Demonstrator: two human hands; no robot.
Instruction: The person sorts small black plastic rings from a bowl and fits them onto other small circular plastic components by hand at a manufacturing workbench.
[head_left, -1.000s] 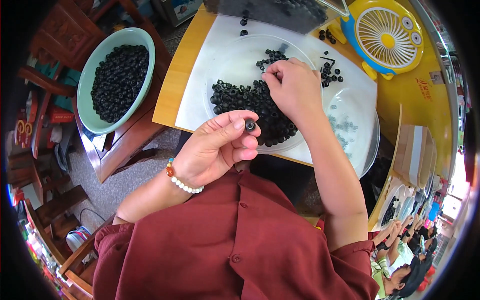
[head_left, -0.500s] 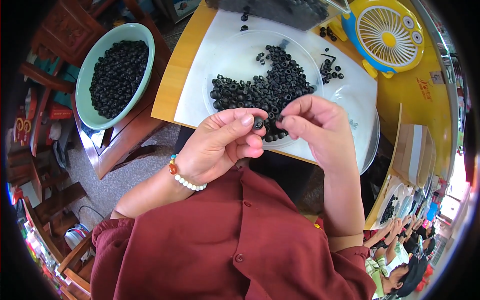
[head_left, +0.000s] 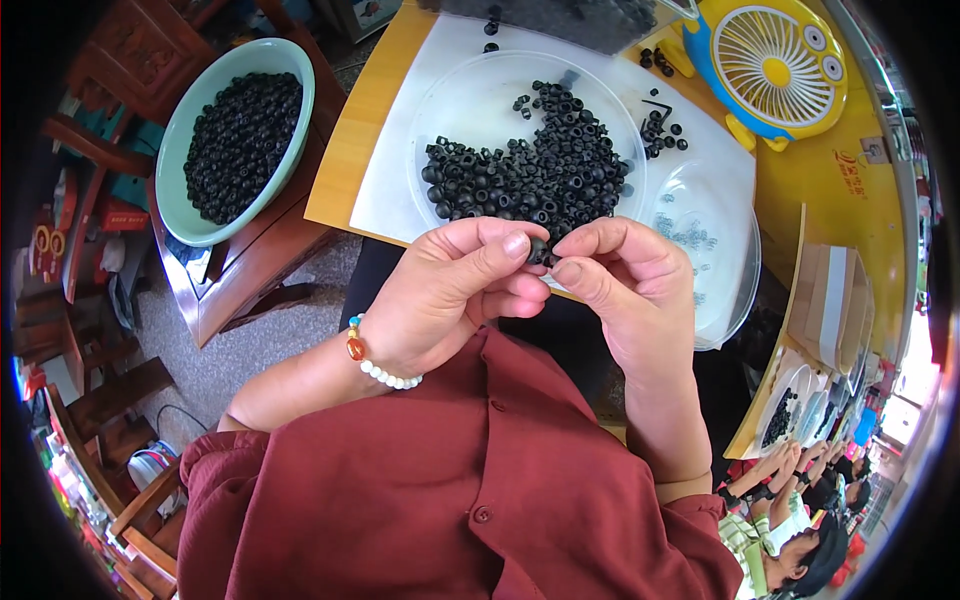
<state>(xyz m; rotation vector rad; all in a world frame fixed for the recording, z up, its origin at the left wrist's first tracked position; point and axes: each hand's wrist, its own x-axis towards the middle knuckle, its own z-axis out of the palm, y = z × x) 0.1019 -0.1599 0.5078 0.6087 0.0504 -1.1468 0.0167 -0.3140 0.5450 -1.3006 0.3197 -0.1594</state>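
My left hand point(head_left: 445, 280), with a beaded bracelet at its wrist, pinches a small round black plastic piece point(head_left: 539, 252) with a hole in it between thumb and fingers. Thumb and forefinger of my right hand point(head_left: 640, 285) close together against the right side of that piece. Whatever small part lies between those fingertips is mostly hidden. Just beyond both hands, a heap of small black plastic parts point(head_left: 565, 165), some ball-shaped and some ring-like, lies in a shallow clear round tray point(head_left: 470, 90).
On the left stands a pale green basin point(head_left: 170, 165) full of black pieces. A clear container point(head_left: 560, 25) is at the far edge, a blue-yellow fan point(head_left: 777, 70) at far right. Near my right wrist sits a clear tray point(head_left: 725, 325) with tiny translucent bits. Other people sit lower right.
My right hand has come down and left, so its fingertips now meet the black piece. My left hand has shifted slightly right, still holding that piece.
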